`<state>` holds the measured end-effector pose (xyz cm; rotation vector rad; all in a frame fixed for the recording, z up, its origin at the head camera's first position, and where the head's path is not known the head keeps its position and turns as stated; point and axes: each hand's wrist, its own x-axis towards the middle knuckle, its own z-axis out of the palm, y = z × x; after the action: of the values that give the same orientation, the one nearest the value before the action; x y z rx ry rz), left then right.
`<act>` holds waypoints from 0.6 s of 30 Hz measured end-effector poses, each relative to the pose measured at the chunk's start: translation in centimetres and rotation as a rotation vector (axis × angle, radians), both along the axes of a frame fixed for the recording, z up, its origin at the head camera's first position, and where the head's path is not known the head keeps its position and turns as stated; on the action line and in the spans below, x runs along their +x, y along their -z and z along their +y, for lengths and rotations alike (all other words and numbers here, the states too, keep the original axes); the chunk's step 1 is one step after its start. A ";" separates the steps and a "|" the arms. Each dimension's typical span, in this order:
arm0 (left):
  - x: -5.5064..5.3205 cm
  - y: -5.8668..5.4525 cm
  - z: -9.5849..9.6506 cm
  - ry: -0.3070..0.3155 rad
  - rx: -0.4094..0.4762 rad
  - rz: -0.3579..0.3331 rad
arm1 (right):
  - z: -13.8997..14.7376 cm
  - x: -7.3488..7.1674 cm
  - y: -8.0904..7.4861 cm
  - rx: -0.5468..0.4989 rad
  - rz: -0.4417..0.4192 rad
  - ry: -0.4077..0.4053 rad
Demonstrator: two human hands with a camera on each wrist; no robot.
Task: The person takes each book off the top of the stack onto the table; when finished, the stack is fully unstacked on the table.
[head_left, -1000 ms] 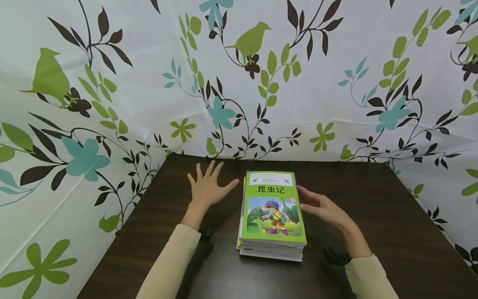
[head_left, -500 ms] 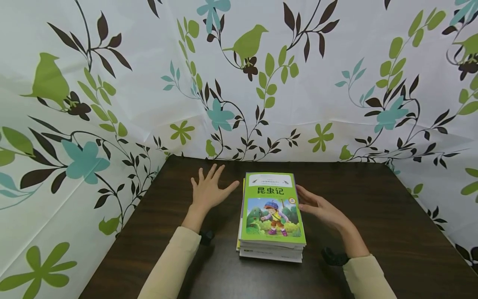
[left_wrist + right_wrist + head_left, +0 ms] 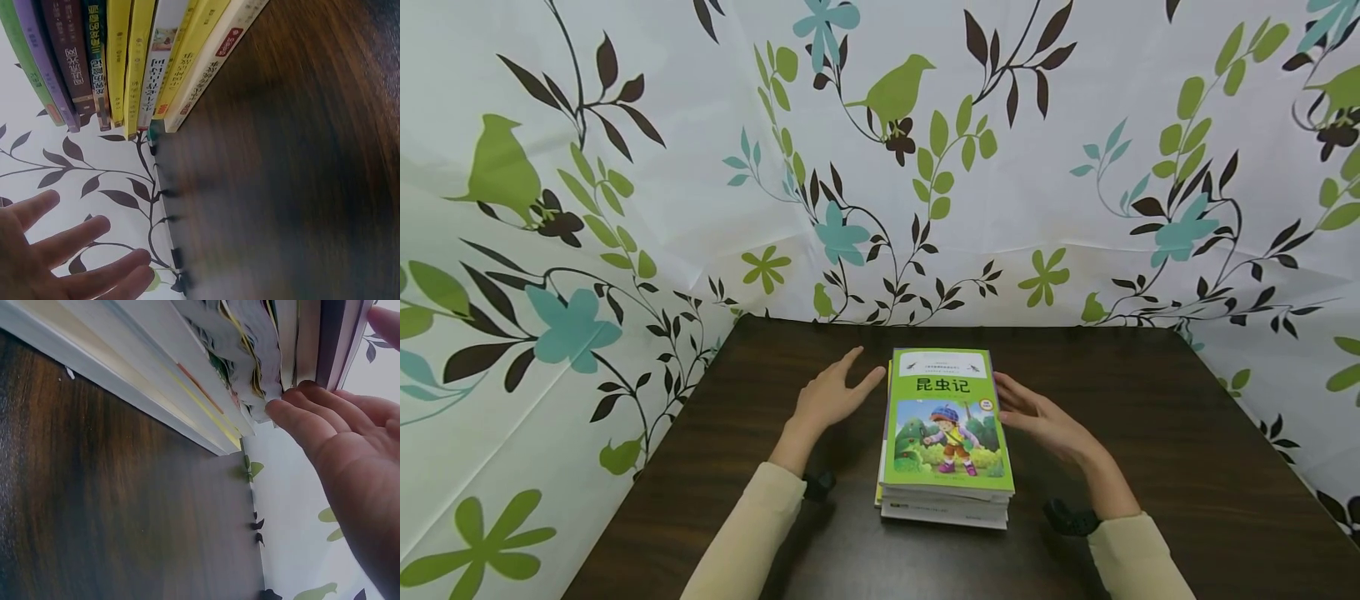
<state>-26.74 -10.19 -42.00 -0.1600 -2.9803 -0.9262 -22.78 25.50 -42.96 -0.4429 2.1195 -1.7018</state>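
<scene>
A white backdrop (image 3: 1030,192) printed with green birds, dark leafy stems and teal flowers spread behind and around the dark wood-grained tabletop (image 3: 1187,467). On the tabletop, near the middle, stood a stack of books (image 3: 950,496), lying flat one upon another with edges not quite aligned. Its top book (image 3: 947,433) had a green cover, the title toward the person, above a picture of a cartoon child in a blue hat. Cream sleeves (image 3: 748,529) covered the person's forearms, one either side of the stack.

Of the two hands, the left hand (image 3: 829,400) was released, its fingers extended and the thumb pointing toward the stack, near its left side but apart from it. The right hand (image 3: 1048,427) grasped nothing either; its fingertips rested against the stack's right side, fingers only slightly bent. The left wrist view showed the spines (image 3: 119,56), green, purple, maroon, dark, yellow, white and cream; the right wrist view showed the page edges (image 3: 306,344), some of them wavy.

Black wrist devices (image 3: 1070,518) sat below both wrists. Smallest was a white fleck (image 3: 70,373) on the tabletop, just beside the bottom book.
</scene>
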 end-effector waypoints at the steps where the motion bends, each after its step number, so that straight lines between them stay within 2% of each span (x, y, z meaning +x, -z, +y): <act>1: 0.1 0.0 0.0 0.000 -0.001 -0.001 | 0.0 0.0 0.0 -0.001 -0.002 0.001; 6: 0.3 -0.3 0.2 0.011 0.005 0.003 | -0.2 0.0 -0.1 0.005 0.000 0.011; 9: 0.6 -0.6 0.4 0.032 0.041 0.001 | -0.2 0.0 -0.2 0.012 -0.003 0.019; 13: 0.9 -0.8 0.8 0.100 0.091 -0.013 | -0.1 0.0 -0.2 0.023 -0.007 0.023; 18: 1.2 -0.6 1.2 0.170 0.094 -0.035 | -0.1 -0.1 -0.2 0.044 0.009 0.028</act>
<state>-25.54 -9.03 -41.45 -0.4051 -2.9838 -1.0948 -22.87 25.38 -42.80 -0.4114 2.1744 -1.6679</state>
